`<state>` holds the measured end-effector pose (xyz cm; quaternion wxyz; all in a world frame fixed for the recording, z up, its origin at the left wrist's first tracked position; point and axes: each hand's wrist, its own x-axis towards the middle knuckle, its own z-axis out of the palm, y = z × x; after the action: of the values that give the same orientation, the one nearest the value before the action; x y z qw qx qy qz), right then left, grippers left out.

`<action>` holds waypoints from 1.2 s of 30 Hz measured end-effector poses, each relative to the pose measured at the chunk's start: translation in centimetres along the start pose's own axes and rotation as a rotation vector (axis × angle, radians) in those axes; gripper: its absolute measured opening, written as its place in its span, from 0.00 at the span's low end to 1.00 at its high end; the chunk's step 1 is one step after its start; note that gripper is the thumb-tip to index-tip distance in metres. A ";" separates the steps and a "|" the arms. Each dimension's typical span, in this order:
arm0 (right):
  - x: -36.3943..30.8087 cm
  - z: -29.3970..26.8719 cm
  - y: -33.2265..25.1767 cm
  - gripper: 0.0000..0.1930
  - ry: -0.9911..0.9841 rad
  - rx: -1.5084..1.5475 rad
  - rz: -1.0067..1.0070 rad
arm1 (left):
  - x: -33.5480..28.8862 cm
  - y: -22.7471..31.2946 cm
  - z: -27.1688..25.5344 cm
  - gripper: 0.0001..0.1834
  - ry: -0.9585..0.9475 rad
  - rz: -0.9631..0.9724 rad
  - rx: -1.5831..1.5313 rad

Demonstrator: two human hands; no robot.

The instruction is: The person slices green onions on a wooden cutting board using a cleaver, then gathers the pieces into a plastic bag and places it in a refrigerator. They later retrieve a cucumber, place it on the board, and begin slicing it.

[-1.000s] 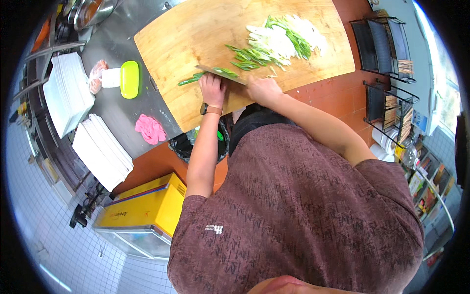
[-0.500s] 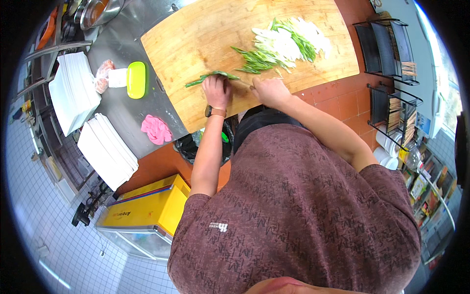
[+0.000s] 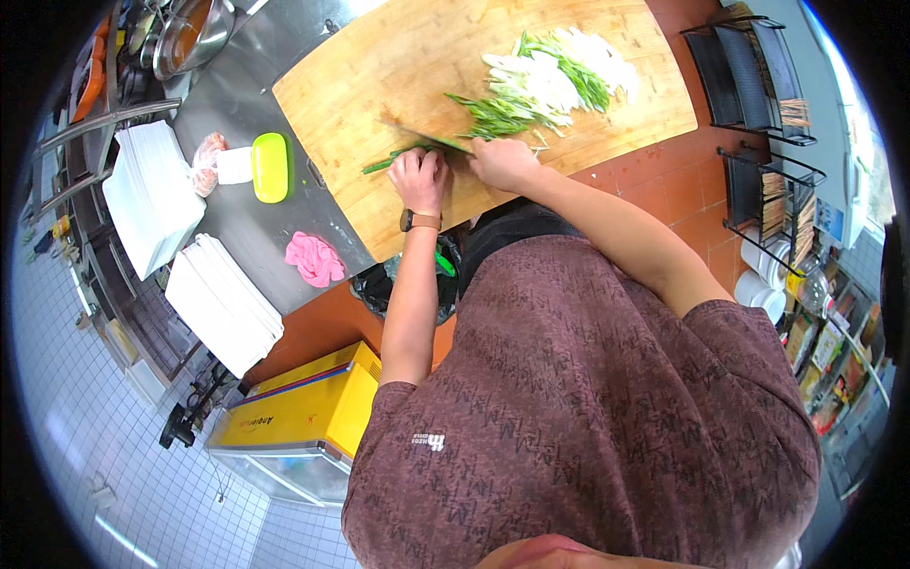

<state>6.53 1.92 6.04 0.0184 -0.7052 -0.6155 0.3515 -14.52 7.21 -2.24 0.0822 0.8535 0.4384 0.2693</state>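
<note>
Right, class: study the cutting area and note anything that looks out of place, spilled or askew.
The crumpled pink cloth lies loose on the steel counter near its edge, beside the large wooden cutting board. A few green scraps are scattered by the lime-green oval lid. Otherwise nothing stands out.

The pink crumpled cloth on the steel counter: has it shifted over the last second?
No. The pink crumpled cloth keeps its place just off the near left corner of the wooden cutting board; only the camera view has shifted.

Yellow labelled box (image 3: pixel 303 417) on floor; clear tied bag (image 3: pixel 207 161) on counter
</note>
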 end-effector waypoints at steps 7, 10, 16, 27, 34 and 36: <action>-3.1 -2.0 1.8 0.18 0.058 -0.029 -0.001 | 0.0 -0.6 -0.1 0.12 0.046 -0.028 -0.146; -3.7 -1.2 0.0 0.18 0.017 -0.044 -0.060 | -0.4 -0.9 0.2 0.13 0.031 -0.031 -0.121; -6.2 -1.0 1.3 0.17 -0.117 -0.024 0.006 | -0.9 -1.1 0.3 0.15 0.011 -0.048 -0.109; 1.4 0.2 0.3 0.19 0.052 0.092 0.058 | 1.3 -0.8 -2.3 0.09 0.015 0.058 -0.022; -1.7 -2.1 -1.0 0.19 0.044 0.028 0.000 | 1.0 -2.5 -1.9 0.09 0.024 0.012 -0.154; -2.1 -1.1 -1.7 0.19 0.026 0.018 -0.056 | 1.0 -2.4 -1.8 0.10 0.009 0.019 -0.160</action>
<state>5.65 0.98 8.67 0.0428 -0.6919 -0.6317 0.3470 -16.66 9.28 -1.26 0.1455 0.8471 0.4077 0.3082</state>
